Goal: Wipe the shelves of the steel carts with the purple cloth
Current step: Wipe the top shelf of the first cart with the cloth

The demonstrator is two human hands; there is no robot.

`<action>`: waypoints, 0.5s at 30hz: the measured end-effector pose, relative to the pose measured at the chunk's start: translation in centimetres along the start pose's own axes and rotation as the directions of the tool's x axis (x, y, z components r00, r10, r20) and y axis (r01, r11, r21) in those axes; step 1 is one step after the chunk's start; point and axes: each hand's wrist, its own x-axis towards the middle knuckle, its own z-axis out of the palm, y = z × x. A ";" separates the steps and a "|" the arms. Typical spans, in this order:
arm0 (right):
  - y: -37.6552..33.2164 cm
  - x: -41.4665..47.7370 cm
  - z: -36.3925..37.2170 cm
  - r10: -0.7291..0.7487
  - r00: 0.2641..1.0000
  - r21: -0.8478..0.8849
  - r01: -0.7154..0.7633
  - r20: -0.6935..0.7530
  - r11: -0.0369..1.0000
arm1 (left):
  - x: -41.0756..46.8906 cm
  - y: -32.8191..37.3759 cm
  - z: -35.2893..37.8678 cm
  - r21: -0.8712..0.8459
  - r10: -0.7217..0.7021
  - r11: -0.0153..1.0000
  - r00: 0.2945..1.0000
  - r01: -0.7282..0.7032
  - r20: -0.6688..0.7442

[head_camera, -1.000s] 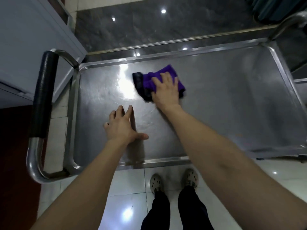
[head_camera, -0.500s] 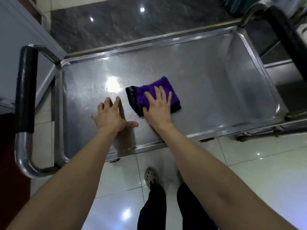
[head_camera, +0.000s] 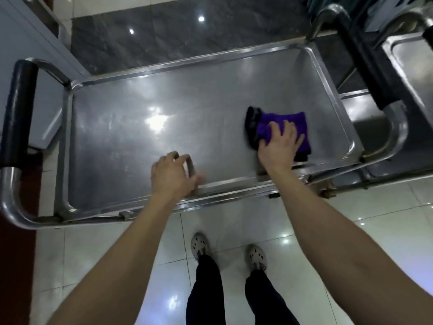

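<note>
No brand, label or writing could be read anywhere in the head view. The folded purple cloth with a dark edge (head_camera: 284, 127) lay on the top shelf of the stainless steel cart (head_camera: 145, 97), toward its right end, close to the near raised rim and short of the right rim. The right hand (head_camera: 278, 146) pressed flat on the cloth's near left part, fingers spread across the fabric; its grip was apart, palm down, not clamped around anything. The left hand (head_camera: 172, 175) rested at the near rim about mid-length of the shelf, fingers curled and somewhat blurred; whether it gripped the rim could not be told. The shelf left of the cloth was bare metal with bright ceiling reflections, open all the way to the left rim. A tubular handle with a black sleeve (head_camera: 17, 111) stood past the left end, and a second black-sleeved handle (head_camera: 365, 59) past the right end. A second steel cart (head_camera: 414, 71) stood just beside the right end. The person's grey perforated shoes (head_camera: 199, 245) stood on the glossy white floor tiles (head_camera: 98, 249) below the near edge.
</note>
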 end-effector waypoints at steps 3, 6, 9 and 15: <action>-0.7 -2.9 0.4 -0.319 0.941 0.043 0.316 0.110 0.948 | -1.0 3.3 1.3 0.047 -0.070 0.997 0.988 0.064 0.134; 2.7 -2.7 -0.7 -0.480 0.866 0.097 0.471 0.141 0.877 | -0.7 3.3 1.9 0.124 -0.105 0.989 0.982 0.086 0.160; 9.0 0.0 -3.0 -0.323 0.940 0.047 0.319 0.108 0.947 | -1.1 2.8 2.6 0.153 -0.068 0.987 0.989 0.047 0.131; 11.3 0.2 -4.1 0.005 1.000 -0.014 -0.005 0.009 1.000 | -0.8 4.2 3.3 0.113 -0.060 0.992 0.995 0.051 0.074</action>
